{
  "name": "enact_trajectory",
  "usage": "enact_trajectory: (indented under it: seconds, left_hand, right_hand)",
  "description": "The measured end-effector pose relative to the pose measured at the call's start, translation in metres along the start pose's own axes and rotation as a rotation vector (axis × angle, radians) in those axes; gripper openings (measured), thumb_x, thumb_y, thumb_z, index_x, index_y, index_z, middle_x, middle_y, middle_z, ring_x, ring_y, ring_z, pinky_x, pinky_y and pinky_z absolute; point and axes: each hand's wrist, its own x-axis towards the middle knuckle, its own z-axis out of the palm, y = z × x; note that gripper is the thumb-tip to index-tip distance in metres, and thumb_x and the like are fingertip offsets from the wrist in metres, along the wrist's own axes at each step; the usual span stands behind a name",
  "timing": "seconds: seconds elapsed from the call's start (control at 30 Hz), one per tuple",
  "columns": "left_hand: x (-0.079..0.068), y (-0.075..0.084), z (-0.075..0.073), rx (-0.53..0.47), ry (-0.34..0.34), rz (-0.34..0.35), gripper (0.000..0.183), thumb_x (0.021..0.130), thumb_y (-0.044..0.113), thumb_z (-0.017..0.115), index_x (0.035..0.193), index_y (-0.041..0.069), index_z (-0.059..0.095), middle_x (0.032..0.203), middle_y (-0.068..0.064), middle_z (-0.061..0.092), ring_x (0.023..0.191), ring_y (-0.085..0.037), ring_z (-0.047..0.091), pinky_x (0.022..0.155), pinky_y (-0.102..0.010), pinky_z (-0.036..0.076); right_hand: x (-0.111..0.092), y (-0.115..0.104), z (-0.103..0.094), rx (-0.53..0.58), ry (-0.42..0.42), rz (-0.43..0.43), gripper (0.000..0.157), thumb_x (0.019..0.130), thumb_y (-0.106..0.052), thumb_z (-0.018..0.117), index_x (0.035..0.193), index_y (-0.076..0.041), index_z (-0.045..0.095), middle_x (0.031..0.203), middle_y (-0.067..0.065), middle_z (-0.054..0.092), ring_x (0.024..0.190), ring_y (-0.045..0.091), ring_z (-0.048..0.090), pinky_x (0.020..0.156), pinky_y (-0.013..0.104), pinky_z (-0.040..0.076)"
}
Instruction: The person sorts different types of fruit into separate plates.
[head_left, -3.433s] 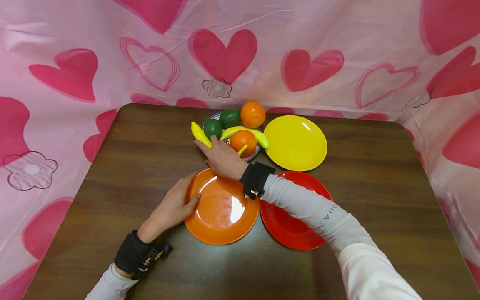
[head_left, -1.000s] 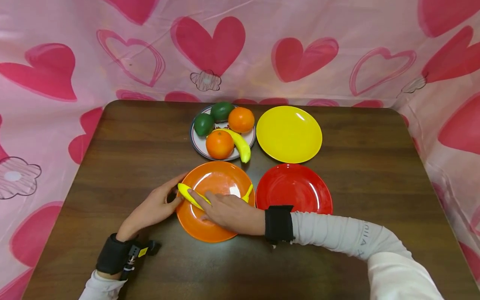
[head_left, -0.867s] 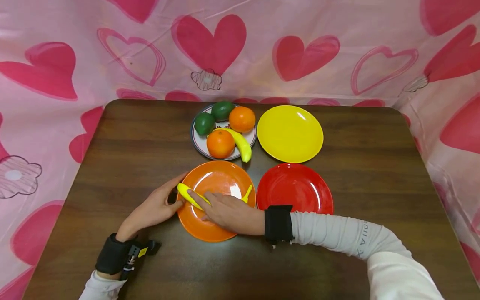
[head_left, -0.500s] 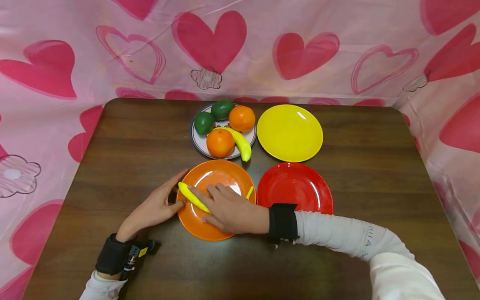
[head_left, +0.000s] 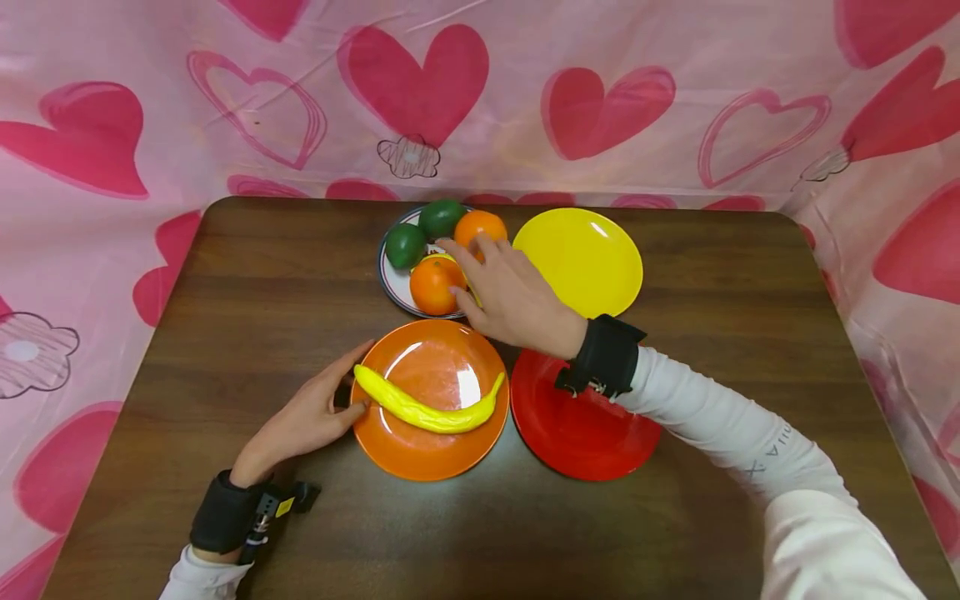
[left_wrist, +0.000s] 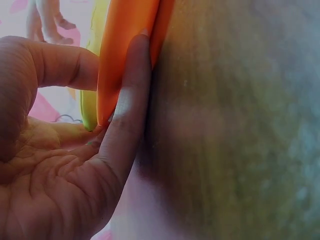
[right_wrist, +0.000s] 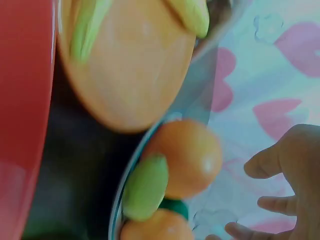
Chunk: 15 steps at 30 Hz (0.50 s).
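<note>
At the left side of the worktop point(head_left: 240, 350), the left hand point(head_left: 300, 421) is partly closed at the rim of the orange plate point(head_left: 427, 458); the left wrist view shows the rim between its thumb and a finger laid along the underside. On the orange plate lies a yellow banana point(head_left: 427, 414), its blunt end at the rim near the left hand and its stalk at the opposite side.

Just behind stands the white plate point(head_left: 397, 283). It bears the front green fruit point(head_left: 406, 247) and rear green fruit point(head_left: 442, 218) at left, the front orange point(head_left: 435, 285) and rear orange point(head_left: 480, 227), and a second banana point(right_wrist: 146, 187) mostly hidden in the head view.

Above the right part of this plate is the right hand point(head_left: 517, 292), fingers spread and slightly bent, with hold of nothing. In the right wrist view its visible fingertips are clear of the fruit.

Further right, beneath the right forearm, the red plate point(head_left: 585, 433) sits just beside the orange plate. Behind it is the yellow plate point(head_left: 588, 258), partly covered by the right hand.
</note>
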Motion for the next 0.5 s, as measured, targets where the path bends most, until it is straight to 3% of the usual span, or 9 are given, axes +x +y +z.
enact_trajectory:
  seconds: [0.13, 0.33, 0.5]
  left_hand:
    - [-0.001, 0.000, 0.000, 0.003, 0.005, 0.003, 0.079, 0.091, 0.022, 0.064, 0.157, 0.017, 0.021, 0.134, -0.009, 0.051, 0.105, -0.023, 0.051, 0.093, -0.045, 0.047]
    - [-0.001, 0.000, 0.001, -0.002, 0.011, 0.022, 0.078, 0.091, 0.022, 0.063, 0.157, 0.017, 0.021, 0.136, -0.009, 0.051, 0.106, -0.022, 0.051, 0.094, -0.047, 0.046]
    - [-0.001, -0.001, 0.001, -0.011, 0.014, 0.020, 0.078, 0.091, 0.021, 0.063, 0.157, 0.019, 0.021, 0.138, -0.009, 0.049, 0.107, -0.022, 0.050, 0.096, -0.049, 0.045]
  right_hand:
    - [0.008, 0.013, 0.000, 0.005, -0.015, 0.056, 0.058, 0.093, -0.035, 0.054, 0.145, -0.012, 0.039, 0.113, 0.016, 0.049, 0.091, 0.028, 0.048, 0.077, 0.035, 0.045]
    - [0.015, 0.017, 0.011, -0.016, -0.132, 0.117, 0.056, 0.094, -0.034, 0.052, 0.143, -0.010, 0.041, 0.113, 0.018, 0.047, 0.085, 0.028, 0.050, 0.074, 0.035, 0.048]
    - [0.018, 0.017, 0.022, -0.038, -0.157, 0.106, 0.053, 0.092, -0.029, 0.053, 0.140, -0.008, 0.047, 0.112, 0.021, 0.050, 0.084, 0.032, 0.053, 0.075, 0.040, 0.050]
